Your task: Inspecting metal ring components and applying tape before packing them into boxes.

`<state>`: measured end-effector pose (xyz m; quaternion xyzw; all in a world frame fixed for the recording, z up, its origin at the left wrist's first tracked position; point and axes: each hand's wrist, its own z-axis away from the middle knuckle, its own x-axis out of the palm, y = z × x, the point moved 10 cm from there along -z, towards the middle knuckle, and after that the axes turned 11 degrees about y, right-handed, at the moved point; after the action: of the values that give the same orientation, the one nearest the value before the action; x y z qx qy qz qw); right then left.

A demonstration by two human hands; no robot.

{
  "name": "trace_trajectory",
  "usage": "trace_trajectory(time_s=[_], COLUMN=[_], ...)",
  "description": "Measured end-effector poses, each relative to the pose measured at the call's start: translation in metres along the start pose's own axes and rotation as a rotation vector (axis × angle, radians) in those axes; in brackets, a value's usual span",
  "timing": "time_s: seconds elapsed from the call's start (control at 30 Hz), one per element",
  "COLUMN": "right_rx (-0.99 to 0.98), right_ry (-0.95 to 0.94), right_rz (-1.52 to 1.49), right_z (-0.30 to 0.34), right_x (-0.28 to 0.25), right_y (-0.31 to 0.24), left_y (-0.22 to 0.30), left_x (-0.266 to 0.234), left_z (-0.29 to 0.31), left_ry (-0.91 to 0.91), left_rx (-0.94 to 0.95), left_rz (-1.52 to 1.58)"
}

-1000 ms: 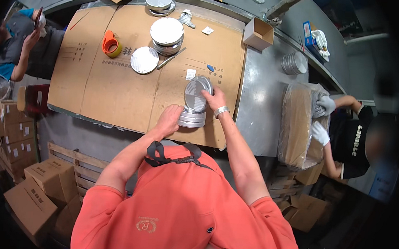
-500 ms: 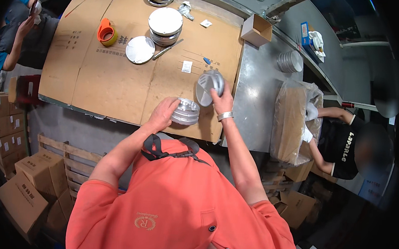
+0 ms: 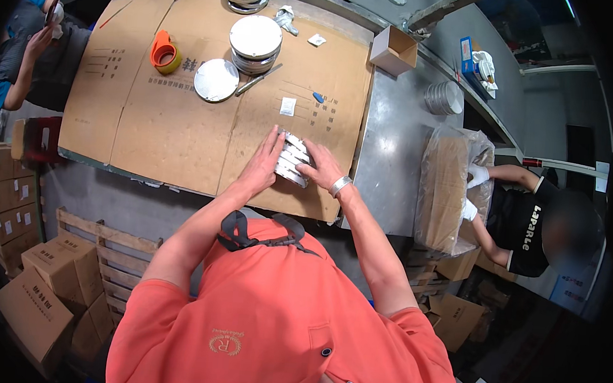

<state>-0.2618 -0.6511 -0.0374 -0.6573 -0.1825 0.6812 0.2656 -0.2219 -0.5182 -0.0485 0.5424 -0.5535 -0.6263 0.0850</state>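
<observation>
Between my two hands stands a stack of round silver metal discs (image 3: 292,164), near the front edge of the cardboard-covered table. My left hand (image 3: 264,162) presses its left side, fingers stretched along the rims. From the right, my right hand (image 3: 323,169) closes on the same stack, thumb on the front rims and a metal bracelet at the wrist. Farther off, a taller stack of discs (image 3: 255,38) stands beside a single flat disc (image 3: 216,81). A grey pen-like tool (image 3: 258,80) lies between that disc and the stack's foot.
An orange tape dispenser (image 3: 165,54), a white packet (image 3: 288,106) and a blue piece (image 3: 318,97) lie on the cardboard. An open box (image 3: 394,51) and more discs (image 3: 444,97) stand right. A gloved co-worker handles a plastic-lined carton (image 3: 444,193); another person is far left.
My right hand has brought its discs left and down onto the stack by my left hand. Both hands now flank one taller stack.
</observation>
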Motion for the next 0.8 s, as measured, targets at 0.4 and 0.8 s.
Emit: trace_trajectory(time_s=[0.4,0.8], right_rx=[0.210,0.049], right_ry=[0.087,-0.027], right_rz=[-0.413,-0.209], right_z=[-0.017,-0.019], right_x=[0.003,-0.007], right_y=[0.047,0.015], left_y=[0.009,-0.001], left_x=[0.007,0.006], left_z=[-0.008,-0.001], left_ry=[-0.027,-0.061], left_rx=[0.148,0.110], left_rz=[-0.111,-0.055])
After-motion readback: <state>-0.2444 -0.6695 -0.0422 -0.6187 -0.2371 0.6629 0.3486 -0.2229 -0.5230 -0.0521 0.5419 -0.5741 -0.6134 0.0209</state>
